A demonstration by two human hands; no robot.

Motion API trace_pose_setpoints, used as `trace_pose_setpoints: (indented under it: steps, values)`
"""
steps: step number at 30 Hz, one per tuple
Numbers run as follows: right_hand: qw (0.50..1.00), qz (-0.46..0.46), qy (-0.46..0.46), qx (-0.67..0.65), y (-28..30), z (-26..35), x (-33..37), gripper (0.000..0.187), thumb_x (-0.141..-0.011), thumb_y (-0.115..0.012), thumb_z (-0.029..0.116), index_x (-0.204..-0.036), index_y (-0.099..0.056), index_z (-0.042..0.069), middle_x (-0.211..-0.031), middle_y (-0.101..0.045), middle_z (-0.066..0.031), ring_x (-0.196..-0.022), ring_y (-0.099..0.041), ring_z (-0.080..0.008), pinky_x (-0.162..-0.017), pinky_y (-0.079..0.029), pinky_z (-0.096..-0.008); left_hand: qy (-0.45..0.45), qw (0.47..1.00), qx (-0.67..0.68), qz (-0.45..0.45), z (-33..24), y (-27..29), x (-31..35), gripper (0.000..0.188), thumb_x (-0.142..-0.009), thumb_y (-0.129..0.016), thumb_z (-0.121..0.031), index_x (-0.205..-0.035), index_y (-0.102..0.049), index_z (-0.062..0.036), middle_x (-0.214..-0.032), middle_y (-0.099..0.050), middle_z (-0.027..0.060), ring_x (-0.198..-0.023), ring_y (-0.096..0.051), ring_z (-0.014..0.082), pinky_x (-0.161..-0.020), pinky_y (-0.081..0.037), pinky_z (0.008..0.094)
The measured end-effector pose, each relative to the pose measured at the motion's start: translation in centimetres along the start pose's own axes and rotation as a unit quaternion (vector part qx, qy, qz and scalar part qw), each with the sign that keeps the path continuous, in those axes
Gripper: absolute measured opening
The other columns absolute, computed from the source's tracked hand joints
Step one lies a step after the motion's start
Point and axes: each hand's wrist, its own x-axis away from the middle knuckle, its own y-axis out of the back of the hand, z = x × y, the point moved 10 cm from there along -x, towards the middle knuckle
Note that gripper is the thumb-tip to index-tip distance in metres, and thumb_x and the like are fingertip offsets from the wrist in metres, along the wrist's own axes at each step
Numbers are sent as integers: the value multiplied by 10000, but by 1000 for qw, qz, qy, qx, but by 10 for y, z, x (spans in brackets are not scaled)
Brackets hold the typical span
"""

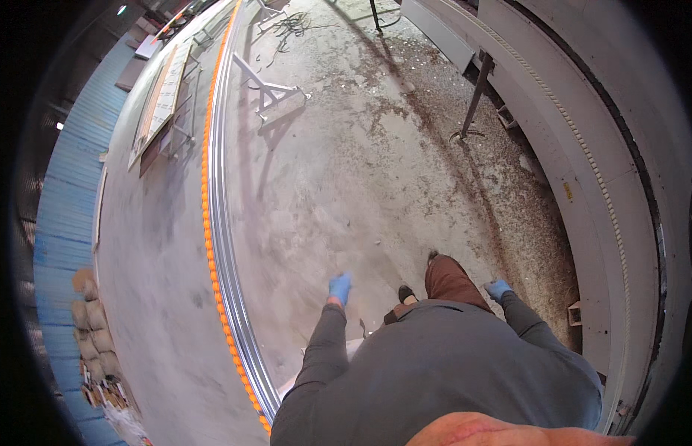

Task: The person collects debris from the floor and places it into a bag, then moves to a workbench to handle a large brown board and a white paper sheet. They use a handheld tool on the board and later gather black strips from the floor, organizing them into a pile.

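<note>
My left hand (340, 288), in a blue glove, hangs out to the left of my body above the concrete floor. Its fingers look loosely curled, and nothing shows in them. On the other side, my right hand (497, 288), gloved in blue too, is held low beside my brown trouser leg (456, 282). The fingers there also look curled with no object visible. Neither hand touches anything. Nearest to the left hand is a long metal rail (225, 245) edged with a row of orange rollers (210, 223); a long light-coloured machine side (591, 223) stands to the right.
A metal support leg (271, 95) braces the rail. Ahead on the right a dark post (476, 97) rises from the debris-strewn floor. Loose cables (290, 28) lie far ahead. On the left are a low table with panels (158, 100), stacked sacks (94, 316) and a blue wall (69, 193).
</note>
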Motion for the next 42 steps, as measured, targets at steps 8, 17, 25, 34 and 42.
trace_pose_setpoints:
  steps: [8,17,25,34,42]
  values:
    - [993,28,52,101,72,147,-117,556,-961,-569,515,-995,-697,-25,-890,-695,-224,-759,-673,-341,-706,-519,-454,1,994,102,31,-197,-66,-149,346,-918,-684,-322,-1153,-666,-69,-886,-683,12,-721,-620,146,-586,-462,307]
    - [997,-15,63,39,238,443,-280,586,-917,-556,451,-1281,-656,4,-1317,-636,-268,-1232,-617,-398,-1041,-467,-464,-41,998,34,44,-330,-145,-268,220,-910,-609,-190,-944,-713,1,-867,-696,47,-785,-595,138,-716,-496,315]
    - [1000,7,12,20,288,566,-425,498,-905,-570,428,-1192,-680,36,-1220,-680,-223,-1147,-639,-374,-987,-478,-451,-20,988,-130,81,-446,-206,-404,333,-927,-614,-210,-1141,-683,37,-1041,-740,148,-953,-688,244,-879,-532,356]
    - [994,23,-105,-26,314,578,-596,637,-994,-503,425,-1519,-458,66,-1572,-435,-175,-1413,-450,-367,-1164,-391,-448,-73,956,-231,166,-518,-314,-535,442,-932,-613,-221,-1278,-641,51,-1237,-682,256,-1169,-653,380,-1004,-501,417]
    - [991,37,-91,93,302,530,-844,651,-1004,-502,405,-1585,-354,150,-1650,-304,-140,-1482,-348,-355,-1208,-335,-453,-264,887,-302,229,-515,-486,-609,377,-886,-655,-180,-1196,-653,36,-1094,-689,234,-968,-660,407,-865,-524,468]
